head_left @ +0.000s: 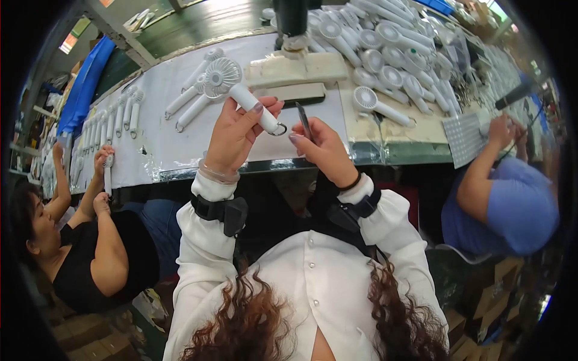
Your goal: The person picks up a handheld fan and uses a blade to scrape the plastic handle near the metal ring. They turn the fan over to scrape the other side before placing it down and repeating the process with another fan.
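Note:
My left hand point(236, 135) is wrapped round the handle of a white handheld fan point(245, 96). The fan's round grille points up and to the left, and a small metal ring hangs at the handle's lower end. Close to that ring, my right hand point(325, 150) grips a slim dark pointed tool point(303, 120), tip upward; its exact kind I cannot make out. The tool and the fan are apart. Behind the held fan, more white fans point(191, 108) lie on the white table covering point(162, 144).
A dark flat bar point(300, 93) lies beyond my hands, before a pale padded block point(295, 69) under a dark upright post point(291, 21). Many fans point(391, 54) are heaped at the right, one fan point(380, 107) nearer. Co-workers sit left point(114, 253) and right point(512, 204).

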`<state>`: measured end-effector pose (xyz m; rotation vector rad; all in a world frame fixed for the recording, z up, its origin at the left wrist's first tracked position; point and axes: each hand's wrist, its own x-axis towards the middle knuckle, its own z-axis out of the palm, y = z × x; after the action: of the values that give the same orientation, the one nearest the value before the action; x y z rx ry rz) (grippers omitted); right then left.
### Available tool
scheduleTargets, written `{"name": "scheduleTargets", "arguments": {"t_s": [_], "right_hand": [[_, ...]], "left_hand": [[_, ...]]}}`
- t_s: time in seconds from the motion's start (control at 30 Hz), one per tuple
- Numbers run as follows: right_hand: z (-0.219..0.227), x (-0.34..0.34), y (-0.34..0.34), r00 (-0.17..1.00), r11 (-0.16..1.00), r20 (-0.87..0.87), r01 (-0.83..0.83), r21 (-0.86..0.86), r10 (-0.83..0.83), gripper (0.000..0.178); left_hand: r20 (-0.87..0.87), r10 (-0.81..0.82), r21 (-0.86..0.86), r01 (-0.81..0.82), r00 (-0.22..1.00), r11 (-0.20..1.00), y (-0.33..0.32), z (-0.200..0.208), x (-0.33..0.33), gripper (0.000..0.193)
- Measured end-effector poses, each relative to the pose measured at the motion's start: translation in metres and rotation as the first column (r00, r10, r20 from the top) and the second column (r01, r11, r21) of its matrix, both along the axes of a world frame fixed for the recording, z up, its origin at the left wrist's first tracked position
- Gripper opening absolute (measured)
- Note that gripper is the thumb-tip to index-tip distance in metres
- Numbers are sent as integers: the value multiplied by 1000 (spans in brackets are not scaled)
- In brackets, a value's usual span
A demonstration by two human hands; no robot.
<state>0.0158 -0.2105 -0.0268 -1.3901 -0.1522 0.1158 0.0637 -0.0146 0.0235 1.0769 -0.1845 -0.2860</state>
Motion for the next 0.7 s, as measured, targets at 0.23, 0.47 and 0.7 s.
{"name": "scheduleTargets", "arguments": {"t_s": [0.23, 0.47, 0.7], "right_hand": [[3, -17, -5, 985, 985, -162, -26, 173, 54, 18], [-4, -14, -7, 970, 953, -225, -23, 302, 95, 18], [2, -13, 2, 984, 928, -165, -7, 373, 74, 19]], "left_hand": [[-22, -22, 29, 22, 1000, 999, -10, -6, -17, 37], [136, 161, 185, -185, 978, 965, -21, -25, -19, 53], [237, 252, 261, -311, 938, 914, -28, -44, -22, 66]]}}
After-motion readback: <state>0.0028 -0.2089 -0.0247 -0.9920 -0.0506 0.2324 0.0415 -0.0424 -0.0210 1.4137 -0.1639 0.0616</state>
